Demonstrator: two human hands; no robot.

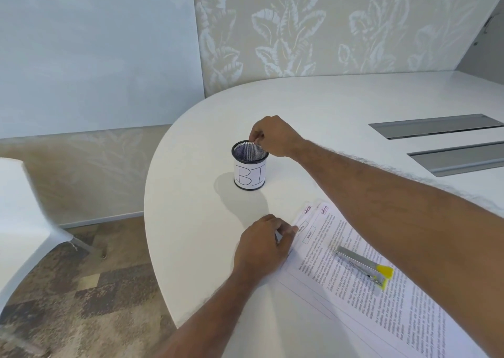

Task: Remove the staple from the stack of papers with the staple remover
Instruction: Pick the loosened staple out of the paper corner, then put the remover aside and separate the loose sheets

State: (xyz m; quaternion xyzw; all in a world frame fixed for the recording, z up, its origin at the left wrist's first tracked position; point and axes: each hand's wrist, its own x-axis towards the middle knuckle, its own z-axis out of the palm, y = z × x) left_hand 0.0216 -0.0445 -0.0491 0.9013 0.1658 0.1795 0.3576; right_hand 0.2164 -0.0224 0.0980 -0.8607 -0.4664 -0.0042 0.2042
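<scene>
The right hand [275, 136] hovers over the black mesh cup [250, 166], fingertips pinched narrow right above the rim, and whether the staple sits between them is too small to tell. Judging from the papers, whose top corners are fanned apart, the staple looks already out, and this is the drop. To do it well, the pinch should be centred over the mouth, lowered just inside the rim, and opened cleanly so a tiny bit of wire falls in rather than bouncing onto the white table [313, 106].

The left hand [263, 244] rests at the upper left corner of the stack of papers [354, 289], fingers curled and pressing the edge flat, gripping nothing that shows. The staple remover [362, 265], silver with a yellow end, lies loose on top of the printed sheets, near the right forearm.

The cup stands upright, wearing a paper label marked "BI". Its interior shows only dark mesh; no contents can be made out from here.
</scene>
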